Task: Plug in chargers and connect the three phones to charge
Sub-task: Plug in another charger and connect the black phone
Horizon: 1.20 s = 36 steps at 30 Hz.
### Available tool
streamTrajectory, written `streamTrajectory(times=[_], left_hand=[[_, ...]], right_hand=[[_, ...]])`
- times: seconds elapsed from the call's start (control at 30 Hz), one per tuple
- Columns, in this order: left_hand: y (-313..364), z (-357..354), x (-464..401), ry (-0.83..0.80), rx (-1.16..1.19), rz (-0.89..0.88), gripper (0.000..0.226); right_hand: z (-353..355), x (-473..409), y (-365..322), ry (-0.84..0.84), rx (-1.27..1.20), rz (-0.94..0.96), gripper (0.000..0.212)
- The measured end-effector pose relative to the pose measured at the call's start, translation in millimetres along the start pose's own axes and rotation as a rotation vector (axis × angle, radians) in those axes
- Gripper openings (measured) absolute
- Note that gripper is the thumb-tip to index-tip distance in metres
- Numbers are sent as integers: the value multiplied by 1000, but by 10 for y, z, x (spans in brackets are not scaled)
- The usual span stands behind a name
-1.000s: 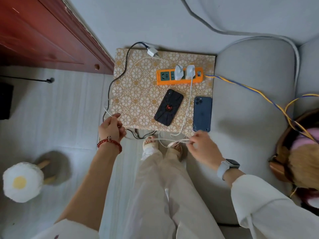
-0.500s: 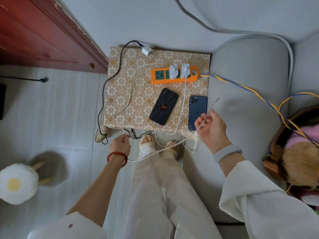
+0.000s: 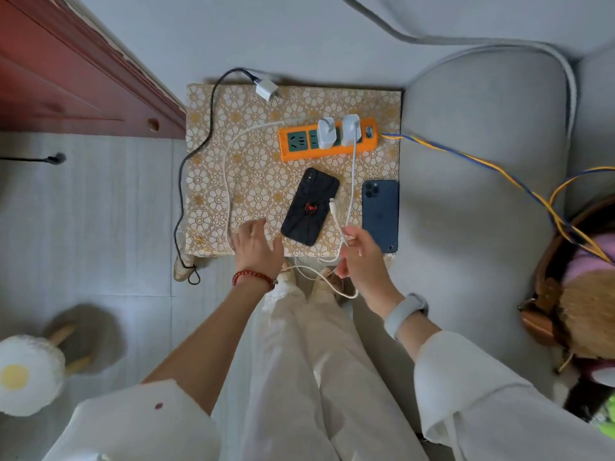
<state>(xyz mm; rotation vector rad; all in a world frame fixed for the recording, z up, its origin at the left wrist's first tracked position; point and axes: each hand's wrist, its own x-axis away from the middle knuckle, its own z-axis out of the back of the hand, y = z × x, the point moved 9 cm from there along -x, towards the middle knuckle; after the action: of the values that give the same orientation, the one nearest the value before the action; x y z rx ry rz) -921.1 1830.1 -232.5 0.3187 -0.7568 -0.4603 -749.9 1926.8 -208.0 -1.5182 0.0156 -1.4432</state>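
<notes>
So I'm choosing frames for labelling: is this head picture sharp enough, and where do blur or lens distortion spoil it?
Head view: soft, even light with no glare; the orange power strip and the black phone with a red spider mark read clearly; the left hand is smeared by motion blur; the fluffy fried-egg-shaped stool at the edge is blurred; the wide lens bends the red-brown wooden cabinet and the frame's edges.
</notes>
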Motion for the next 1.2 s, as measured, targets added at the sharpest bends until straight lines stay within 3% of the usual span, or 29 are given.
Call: streamTrajectory(times=[0.17, 0.3, 0.5, 0.63, 0.73, 0.87, 1.03, 1.2], left_hand=[[304, -461, -377, -100, -129, -31, 69], [345, -689, -461, -22, -324, -38, 99], [354, -639, -511, -33, -296, -19, 93], [248, -585, -555, -249, -90, 115, 93], [125, -469, -434, -339, 275, 357, 100], [7, -337, -211, -346, 697, 631, 66], [33, -174, -55, -314, 798, 692, 70], [103, -138, 51, -307, 836, 697, 65]], right_hand=[[-7, -179, 59, 137, 202, 154, 27], [-10, -254, 190, 123, 267, 130, 19], [23, -159, 181, 109, 353, 190, 26], [0, -60, 104, 117, 453, 276, 28], [-75, 5, 66, 70, 515, 259, 25], [-220, 143, -54, 40, 514, 242, 31], [-294, 279, -283, 159, 519, 352, 28], [-377, 323, -393, 156, 539, 392, 29]])
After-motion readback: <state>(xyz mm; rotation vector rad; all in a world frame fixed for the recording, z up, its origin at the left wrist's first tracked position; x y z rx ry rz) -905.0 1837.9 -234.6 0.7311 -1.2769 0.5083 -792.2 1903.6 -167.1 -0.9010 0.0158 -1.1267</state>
